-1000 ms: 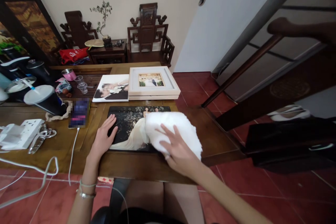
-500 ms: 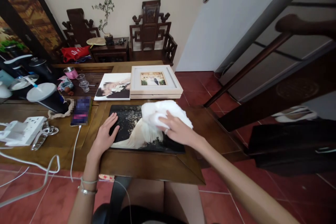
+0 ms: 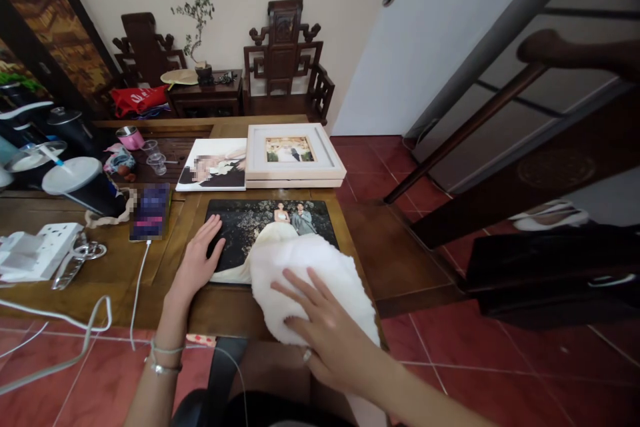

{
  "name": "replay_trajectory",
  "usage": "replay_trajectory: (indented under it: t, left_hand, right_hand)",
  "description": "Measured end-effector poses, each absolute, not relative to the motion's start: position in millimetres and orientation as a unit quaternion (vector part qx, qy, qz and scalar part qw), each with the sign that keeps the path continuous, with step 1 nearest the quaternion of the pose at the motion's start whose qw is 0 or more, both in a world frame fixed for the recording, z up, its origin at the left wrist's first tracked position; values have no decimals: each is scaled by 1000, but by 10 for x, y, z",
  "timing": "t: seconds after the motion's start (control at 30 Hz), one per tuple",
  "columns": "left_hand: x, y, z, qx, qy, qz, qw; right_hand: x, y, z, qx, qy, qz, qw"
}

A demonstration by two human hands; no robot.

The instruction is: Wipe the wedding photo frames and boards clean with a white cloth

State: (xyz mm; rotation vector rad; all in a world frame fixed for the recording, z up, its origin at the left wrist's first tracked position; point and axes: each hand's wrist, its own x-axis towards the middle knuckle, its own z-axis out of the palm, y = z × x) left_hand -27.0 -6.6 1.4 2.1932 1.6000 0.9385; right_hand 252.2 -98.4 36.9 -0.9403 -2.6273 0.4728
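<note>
A dark wedding photo panel (image 3: 240,220) lies flat on the wooden table, showing a couple and a long white dress. My left hand (image 3: 200,255) rests flat across its left edge, fingers stretched out. Over the panel's lower right part and past the table's front edge spreads a fluffy white cloth (image 3: 310,263). My right hand (image 3: 320,327) is on top of this cloth, holding it with the fingers apart and bent into the pile. The lower right of the panel is hidden under the cloth.
Behind the panel are a white photo print (image 3: 215,163) and a cream picture frame (image 3: 330,153). To the left are a phone (image 3: 151,210) on a white cable, a power strip (image 3: 53,250), a clear claw clip (image 3: 80,257) and a lidded cup (image 3: 80,180). A wooden chair (image 3: 500,180) stands right.
My right hand has moved the cloth toward me, from the panel's upper right to its lower right and the table edge. The couple is now uncovered. My left hand stays put.
</note>
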Motion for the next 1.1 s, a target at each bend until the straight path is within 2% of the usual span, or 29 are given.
replay_trajectory:
  t: [0.17, 0.37, 0.47, 0.6, 0.8, 0.9, 1.1]
  left_hand:
    - [-293, -44, -21, 758, 550, 321, 143]
    - [-290, -53, 12, 763, 546, 318, 140]
    - [-281, -69, 26, 759, 550, 319, 140]
    - [-276, -79, 20, 756, 554, 319, 140]
    - [-280, -59, -41, 756, 549, 331, 135]
    - [-283, -52, -54, 758, 548, 328, 136]
    - [-282, -57, -16, 761, 544, 318, 152]
  right_hand:
    - [2499, -384, 549, -344, -910, 168, 162]
    - [2238, 429, 519, -421, -885, 128, 154]
    - [2134, 386, 400, -432, -883, 100, 157]
    - [2120, -132, 251, -396, -899, 113, 146]
    - [2221, -892, 417, -301, -925, 186, 136]
    - [2222, -746, 516, -305, -924, 185, 138]
    - [1982, 238, 561, -395, -899, 138, 129]
